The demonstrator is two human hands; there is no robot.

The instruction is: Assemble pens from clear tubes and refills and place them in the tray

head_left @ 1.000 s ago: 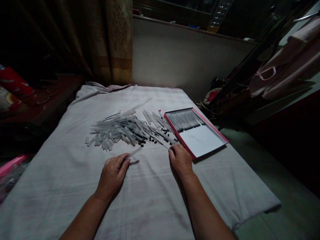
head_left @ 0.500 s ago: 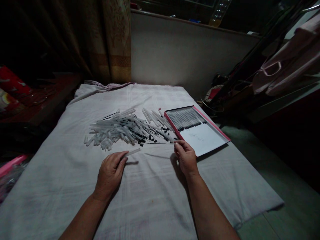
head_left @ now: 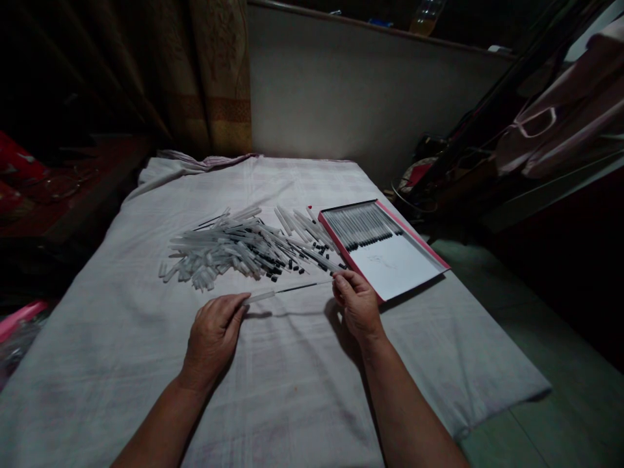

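Note:
My left hand (head_left: 214, 335) is closed on a clear pen barrel (head_left: 260, 296), held level just above the white cloth (head_left: 121, 325). My right hand (head_left: 355, 302) pinches a thin black refill (head_left: 302, 286) whose tip meets the open end of the barrel. Just beyond both hands lies a heap of clear barrels, refills and small black caps (head_left: 238, 247). A red-edged flat box (head_left: 390, 250) sits to the right of my right hand, with a row of finished pens (head_left: 363, 227) in its far half.
The cloth covers a table whose right edge drops to a green floor (head_left: 536, 338). A patterned curtain (head_left: 214, 78) hangs behind, pink cloth (head_left: 560, 130) hangs at the right. Dark clutter and a pink object (head_left: 19, 318) lie at the left.
My right hand picked a thin refill from beside the heap and swung its tip leftward to the mouth of the barrel in my left hand. The left hand barely moved.

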